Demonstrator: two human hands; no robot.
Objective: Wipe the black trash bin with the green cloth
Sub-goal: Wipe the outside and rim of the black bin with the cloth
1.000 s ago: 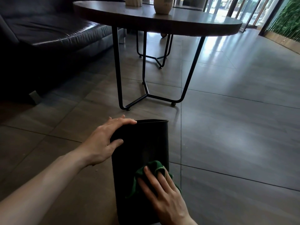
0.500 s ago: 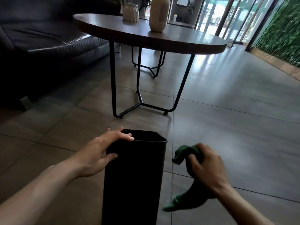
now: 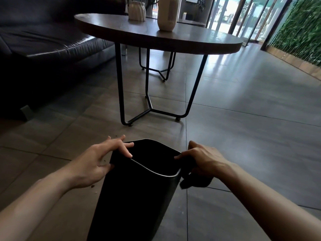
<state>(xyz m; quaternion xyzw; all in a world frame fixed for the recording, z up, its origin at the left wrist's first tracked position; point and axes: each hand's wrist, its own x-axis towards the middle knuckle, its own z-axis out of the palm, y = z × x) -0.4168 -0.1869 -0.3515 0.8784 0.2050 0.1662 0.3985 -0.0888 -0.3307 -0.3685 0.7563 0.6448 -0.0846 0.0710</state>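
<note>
The black trash bin [image 3: 135, 197] lies tilted toward me on the tiled floor, its open mouth facing away. My left hand [image 3: 97, 160] grips the rim's left corner, fingers over the edge. My right hand [image 3: 203, 159] is at the rim's right side, thumb touching the edge, closed on the cloth [image 3: 194, 182]. The cloth looks dark here and bunches under the palm against the bin's right wall; most of it is hidden.
A round wooden table [image 3: 173, 42] on thin black metal legs [image 3: 121, 94] stands just beyond the bin, with two pale vases [image 3: 167, 13] on top. A dark leather sofa [image 3: 43, 42] fills the left. Open tiled floor [image 3: 251, 127] stretches to the right.
My right hand has moved left from beside the bin to its right rim, bringing the cloth against the wall. The bin has turned and tipped; the view has lifted.
</note>
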